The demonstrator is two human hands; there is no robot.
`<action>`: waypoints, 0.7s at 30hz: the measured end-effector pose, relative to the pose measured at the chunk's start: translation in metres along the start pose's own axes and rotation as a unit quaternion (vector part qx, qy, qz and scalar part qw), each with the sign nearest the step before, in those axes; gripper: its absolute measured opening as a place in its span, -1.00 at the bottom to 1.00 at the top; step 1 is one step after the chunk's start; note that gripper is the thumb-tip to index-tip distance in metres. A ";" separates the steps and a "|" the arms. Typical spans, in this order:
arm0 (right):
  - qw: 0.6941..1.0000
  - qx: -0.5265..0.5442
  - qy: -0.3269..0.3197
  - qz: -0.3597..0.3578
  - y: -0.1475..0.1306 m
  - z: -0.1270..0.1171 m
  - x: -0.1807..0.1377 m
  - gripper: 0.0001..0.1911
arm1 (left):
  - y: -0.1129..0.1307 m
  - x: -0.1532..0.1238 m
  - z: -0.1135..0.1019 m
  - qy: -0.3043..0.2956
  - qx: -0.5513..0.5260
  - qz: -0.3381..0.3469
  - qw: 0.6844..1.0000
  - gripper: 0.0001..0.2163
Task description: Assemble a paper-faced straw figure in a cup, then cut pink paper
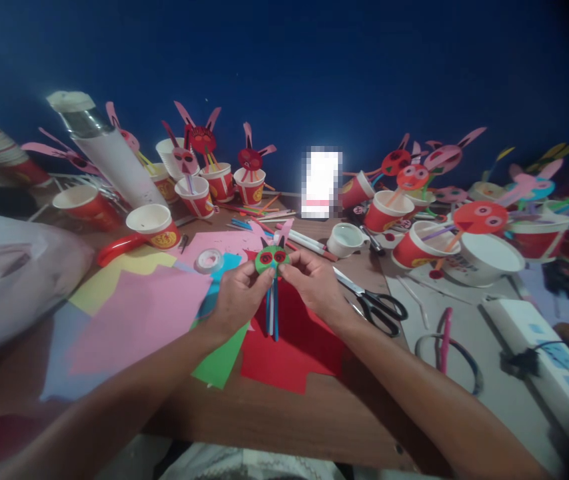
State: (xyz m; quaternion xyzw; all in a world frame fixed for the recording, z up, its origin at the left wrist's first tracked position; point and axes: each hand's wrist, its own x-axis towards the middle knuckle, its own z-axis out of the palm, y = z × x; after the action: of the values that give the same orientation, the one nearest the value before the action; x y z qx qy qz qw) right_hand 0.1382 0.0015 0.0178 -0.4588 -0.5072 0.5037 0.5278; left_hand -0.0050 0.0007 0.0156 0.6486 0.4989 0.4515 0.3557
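Between my two hands is a green paper rabbit face with red eyes, pink ears and blue and white sticks hanging below it. My left hand pinches its left edge with thumb and fingers. On the other edge, my right hand grips it the same way. Beneath the hands lies red paper, with green paper to its left. A roll of clear tape rests left of the face, and black-handled scissors lie just right of my right hand.
Pink paper spreads on the left near a white plastic bag. Red paper cups with paper animal faces line the back. A white mug, a tall flask and a lit, blurred-out screen stand there too. A power strip lies right.
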 end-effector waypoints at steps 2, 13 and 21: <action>1.000 -0.003 0.001 -0.003 0.001 0.000 0.000 -0.86 | -0.002 0.000 0.000 -0.007 -0.005 -0.001 1.000 -0.81; 1.000 0.007 0.003 -0.021 -0.002 0.000 -0.004 -0.81 | -0.010 0.003 0.002 -0.027 -0.116 -0.058 0.991 -0.81; 1.000 -0.007 0.020 -0.008 0.000 0.000 -0.002 -0.84 | -0.011 -0.001 0.002 -0.041 -0.107 -0.061 0.991 -0.83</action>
State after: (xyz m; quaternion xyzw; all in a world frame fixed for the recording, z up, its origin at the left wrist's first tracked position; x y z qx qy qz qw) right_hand 0.1384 -0.0010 0.0171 -0.4680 -0.5039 0.4865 0.5388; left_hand -0.0064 0.0030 0.0044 0.5933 0.4711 0.4525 0.4704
